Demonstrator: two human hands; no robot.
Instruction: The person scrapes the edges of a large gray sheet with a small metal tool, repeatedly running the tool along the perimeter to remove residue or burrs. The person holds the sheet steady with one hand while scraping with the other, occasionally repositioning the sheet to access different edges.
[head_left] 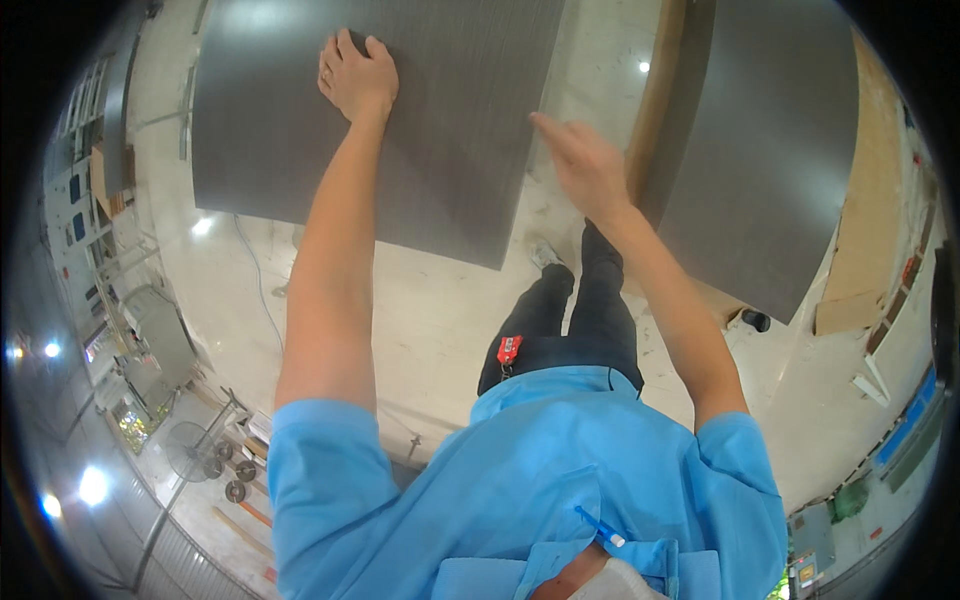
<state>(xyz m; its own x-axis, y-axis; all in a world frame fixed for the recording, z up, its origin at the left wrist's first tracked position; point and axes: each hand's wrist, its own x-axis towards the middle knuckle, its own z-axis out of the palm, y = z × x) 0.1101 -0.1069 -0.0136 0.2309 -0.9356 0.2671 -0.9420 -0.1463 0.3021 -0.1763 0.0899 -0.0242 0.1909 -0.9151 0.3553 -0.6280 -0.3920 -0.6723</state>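
Note:
My left hand (358,80) rests on a large dark grey panel (450,150), fingers forward and thumb spread to the right. A dark patch shows between thumb and fingers; whether it is shadow or a small object I cannot tell. By the panel's right edge is my right hand (590,170), its index finger stretched toward that edge and the other fingers partly bent. Nothing shows in its grasp. The fingertip appears at or just beside the edge; contact is unclear.
To the right stands a second dark panel (760,150) with brown board (655,90) along its side. My legs are on the pale floor (430,310) between the two panels. A thin cable (256,270) runs over the floor at left, and a fan (190,447) stands beyond it.

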